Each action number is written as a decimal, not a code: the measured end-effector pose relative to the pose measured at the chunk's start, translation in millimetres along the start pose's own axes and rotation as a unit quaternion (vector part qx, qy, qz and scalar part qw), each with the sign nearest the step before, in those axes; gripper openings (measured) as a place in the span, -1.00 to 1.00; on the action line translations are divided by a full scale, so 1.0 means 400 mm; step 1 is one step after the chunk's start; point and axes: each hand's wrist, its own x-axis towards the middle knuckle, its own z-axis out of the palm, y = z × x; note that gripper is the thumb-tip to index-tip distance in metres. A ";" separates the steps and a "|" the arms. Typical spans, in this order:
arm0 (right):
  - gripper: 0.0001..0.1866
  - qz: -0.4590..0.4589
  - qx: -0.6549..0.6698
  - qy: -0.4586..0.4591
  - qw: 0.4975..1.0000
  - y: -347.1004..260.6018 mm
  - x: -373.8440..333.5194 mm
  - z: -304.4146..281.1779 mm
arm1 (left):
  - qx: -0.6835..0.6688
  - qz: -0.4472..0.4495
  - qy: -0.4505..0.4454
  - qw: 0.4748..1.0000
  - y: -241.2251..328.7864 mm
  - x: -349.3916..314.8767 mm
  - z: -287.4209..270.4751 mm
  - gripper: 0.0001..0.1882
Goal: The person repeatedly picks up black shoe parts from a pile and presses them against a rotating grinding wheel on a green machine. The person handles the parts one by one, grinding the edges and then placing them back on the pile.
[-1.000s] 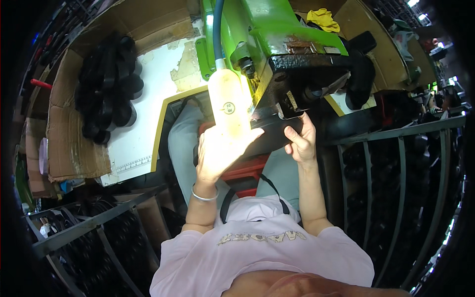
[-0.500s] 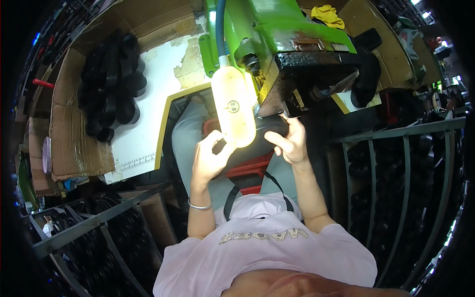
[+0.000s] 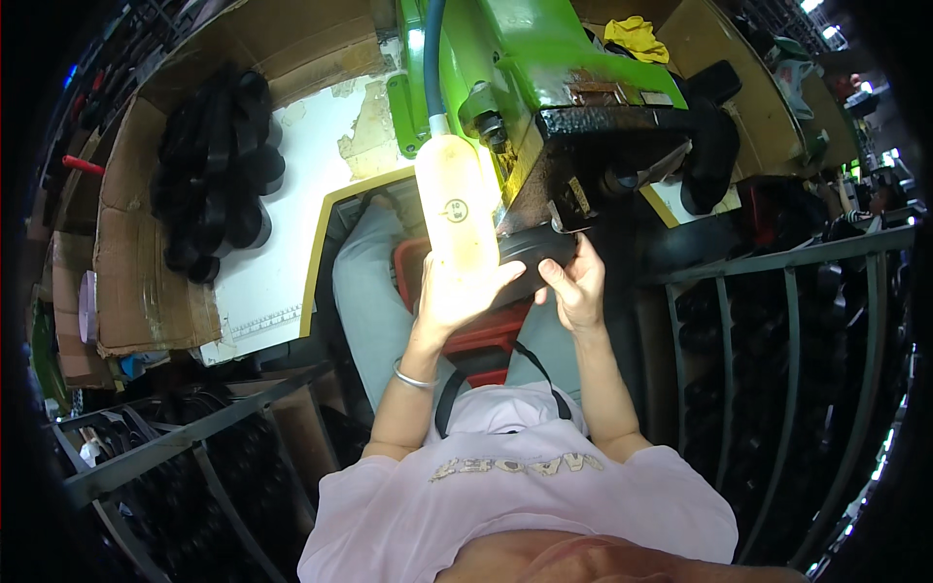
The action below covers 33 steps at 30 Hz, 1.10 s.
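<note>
A black shoe sole (image 3: 530,255) is held level under the dark metal head (image 3: 622,131) of a green machine (image 3: 544,49). My left hand (image 3: 457,299) grips its left end, thumb on the near side at the sole. The other fingers of that hand are partly hidden behind a glowing, pale yellow work lamp (image 3: 455,209). At the right end of the sole my right hand (image 3: 575,290) is closed on it, with thumb and fingers bent round the edge. The sole's far edge disappears under the machine head.
Black soles (image 3: 214,175) are heaped on the white tabletop (image 3: 301,194) at left, inside a cardboard surround (image 3: 146,282). More black pieces (image 3: 714,136) and a yellow cloth (image 3: 637,39) lie at right. Metal racks (image 3: 748,267) stand on both sides. A red stool (image 3: 476,340) shows between my legs.
My left hand has moved right and up from below the lamp to the sole's left end. The right hand has shifted slightly down, and more of the black sole shows between the hands.
</note>
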 end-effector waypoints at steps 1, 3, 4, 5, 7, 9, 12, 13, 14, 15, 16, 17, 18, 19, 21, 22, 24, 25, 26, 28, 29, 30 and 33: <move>-0.60 -0.001 0.003 -0.003 1.000 0.011 -0.007 -0.004 | -0.025 -0.020 0.004 0.999 -0.001 -0.001 0.005 -0.79; -0.59 0.006 -0.002 -0.009 1.000 0.021 -0.011 -0.003 | -0.071 -0.062 0.007 0.996 0.001 -0.012 0.011 -0.81; -0.58 0.014 -0.010 -0.011 1.000 0.021 -0.013 0.002 | -0.081 -0.082 0.013 0.993 0.000 -0.024 0.010 -0.82; -0.58 0.022 -0.018 -0.014 0.999 0.020 -0.015 0.010 | -0.090 -0.103 0.019 0.990 -0.003 -0.043 0.005 -0.84; -0.68 0.025 -0.039 -0.034 0.998 0.012 -0.007 0.034 | -0.124 -0.111 0.056 0.984 -0.011 -0.076 0.005 -0.87; -0.69 0.052 -0.089 -0.051 0.993 -0.004 -0.007 0.060 | -0.178 -0.084 0.121 0.973 -0.030 -0.109 0.015 -0.89; -0.67 -0.020 -0.147 -0.086 0.985 0.028 0.000 0.060 | -0.239 -0.094 0.130 0.958 -0.029 -0.115 0.015 -0.86; -0.69 -0.035 -0.148 -0.092 0.984 0.045 0.000 0.052 | -0.257 -0.094 0.128 0.953 -0.011 -0.104 0.014 -0.85; -0.64 -0.031 -0.123 -0.071 0.989 0.050 -0.007 0.046 | -0.216 -0.086 0.101 0.967 -0.004 -0.088 0.017 -0.82; -0.59 -0.026 -0.096 -0.057 0.993 0.051 -0.016 0.042 | -0.223 -0.090 0.089 0.967 0.007 -0.073 0.024 -0.81; -0.55 -0.022 -0.073 -0.044 0.996 0.051 -0.027 0.030 | -0.206 -0.075 0.085 0.972 0.009 -0.060 0.038 -0.80; -0.41 -0.005 -0.098 -0.084 0.992 0.064 -0.044 0.001 | -0.189 -0.059 0.081 0.977 0.007 -0.050 0.054 -0.80; -0.38 0.057 -0.164 -0.129 0.976 0.085 -0.072 -0.037 | -0.167 -0.061 0.098 0.979 0.003 -0.041 0.076 -0.81; -0.35 0.119 -0.230 -0.172 0.951 0.115 -0.106 -0.072 | -0.166 -0.058 0.098 0.980 -0.014 -0.036 0.093 -0.82; -0.31 0.225 -0.137 -0.151 0.953 0.197 -0.189 -0.131 | -0.095 -0.034 0.098 0.990 -0.026 -0.038 0.106 -0.82; -0.31 0.239 -0.062 -0.115 0.962 0.225 -0.226 -0.163 | -0.161 -0.048 0.096 0.981 -0.021 -0.042 0.107 -0.83; -0.30 0.268 0.093 -0.042 0.958 0.247 -0.282 -0.226 | -0.286 -0.083 0.093 0.950 -0.004 -0.056 0.102 -0.83; -0.30 0.255 0.121 -0.020 0.959 0.230 -0.289 -0.243 | -0.297 -0.086 0.097 0.946 0.000 -0.061 0.099 -0.82; -0.31 0.242 0.149 0.001 0.959 0.209 -0.291 -0.266 | -0.307 -0.090 0.103 0.942 0.004 -0.067 0.098 -0.82; -0.40 0.197 0.171 0.051 0.964 0.154 -0.272 -0.286 | -0.327 -0.089 0.101 0.935 0.003 -0.072 0.100 -0.81; -0.48 0.171 0.166 0.078 0.968 0.131 -0.257 -0.290 | -0.335 -0.089 0.098 0.933 -0.004 -0.076 0.103 -0.81; -0.47 0.143 0.150 0.109 0.972 0.112 -0.246 -0.299 | -0.344 -0.088 0.095 0.930 -0.005 -0.076 0.106 -0.81; -0.48 0.075 0.133 0.156 0.976 0.038 -0.177 -0.313 | -0.350 -0.081 0.075 0.930 0.004 -0.066 0.102 -0.78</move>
